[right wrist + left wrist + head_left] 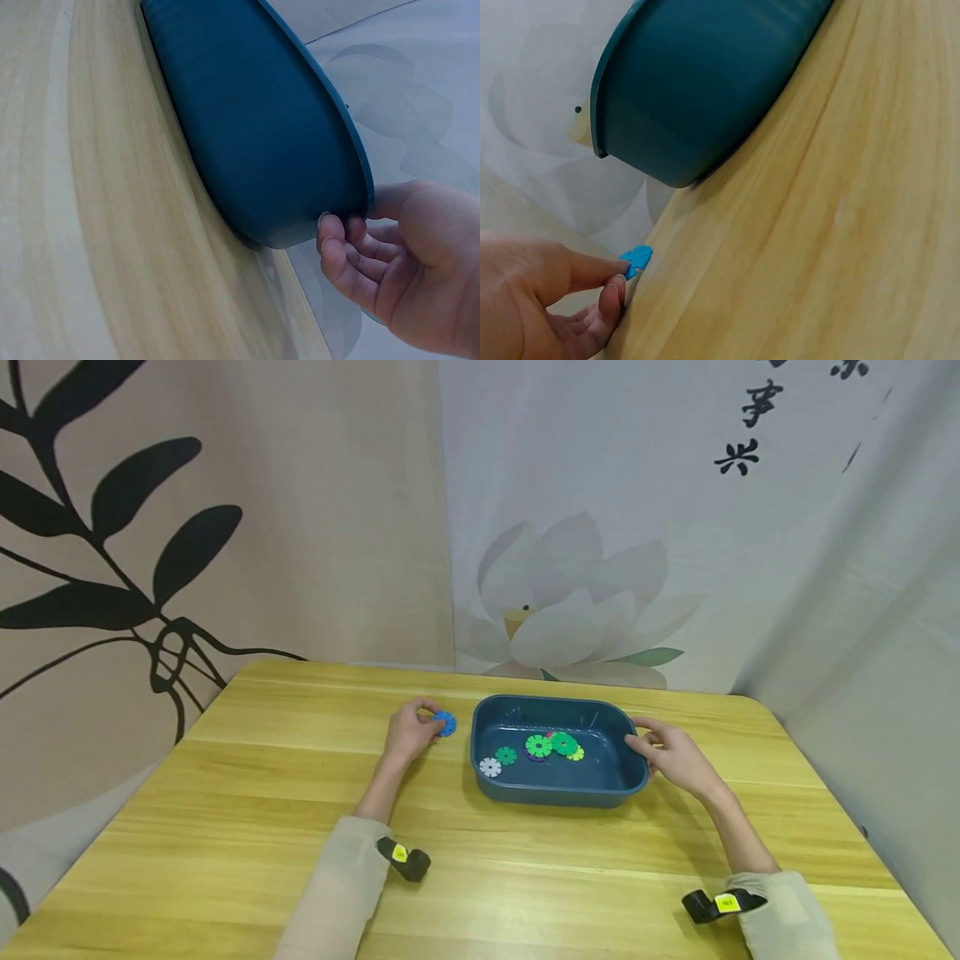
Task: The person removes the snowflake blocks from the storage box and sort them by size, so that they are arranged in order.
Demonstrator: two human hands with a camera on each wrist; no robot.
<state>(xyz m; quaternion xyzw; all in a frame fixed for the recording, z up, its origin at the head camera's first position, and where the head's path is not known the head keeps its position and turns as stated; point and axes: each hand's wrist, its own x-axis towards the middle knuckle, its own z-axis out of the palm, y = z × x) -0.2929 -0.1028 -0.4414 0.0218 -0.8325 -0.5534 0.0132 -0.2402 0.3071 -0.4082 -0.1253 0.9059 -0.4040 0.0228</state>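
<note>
"What did the left hand point(408, 732) have?"

"The blue disc point(446, 723). Thumb and fingertips pinched it, with just the disc's thickness between them."

"And the right hand point(675, 758)?"

"It gripped the tub point(555, 796) at its right end, thumb over the rim, the other fingers curled against the outer wall."

"How did the disc look?"

"Flat and round, with notches all round its edge. It was just beside the tub's left end, nearer the far edge of the table point(225, 860) than the near one. Whether it touched the wood, I couldn't tell."

"What was in the tub?"

"A white disc point(491, 767) lay in its near left corner, a dark green disc point(506, 756) right beside it. Around the middle, a light green disc point(538, 746), another green disc point(564, 743) and a yellow disc point(576, 754) bunched together, with bits of purple and pink showing underneath."
</note>
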